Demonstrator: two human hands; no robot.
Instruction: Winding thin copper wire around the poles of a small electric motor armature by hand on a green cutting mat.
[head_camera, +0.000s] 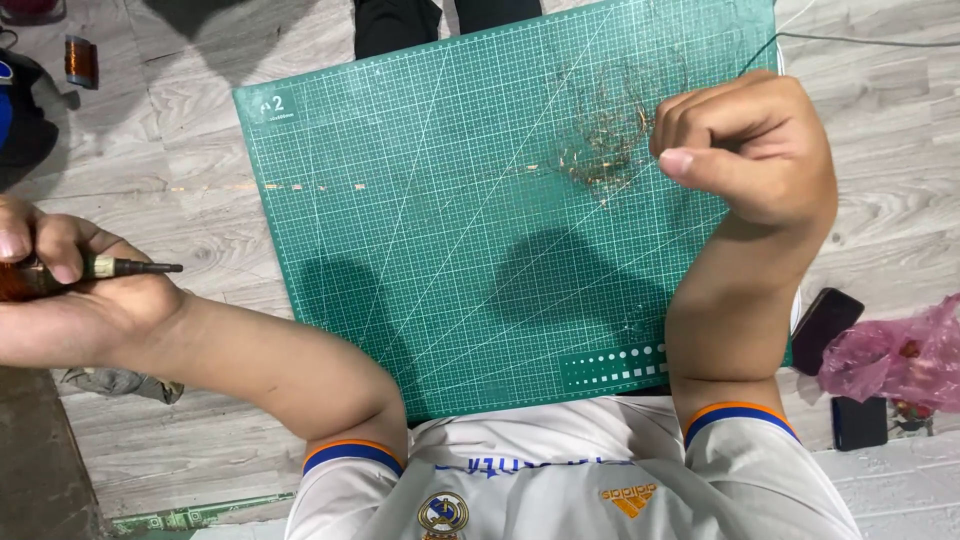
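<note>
My left hand (70, 290) is at the left edge of the view, off the mat, closed around a rod-like part (125, 267) with a thin dark metal tip and a copper-coloured end. My right hand (745, 145) is raised in a fist above the right side of the green cutting mat (420, 200). It pinches fine copper wire that runs into a loose tangle of wire (605, 140) lying on the mat just left of the fist.
A small copper wire coil (80, 60) stands on the wooden floor at top left. Two dark phones (825, 328) (858, 422) and a pink plastic bag (900, 355) lie right of the mat. A thin cable (860, 40) runs at top right. Dark trouser legs (400, 22) of a person show beyond the mat.
</note>
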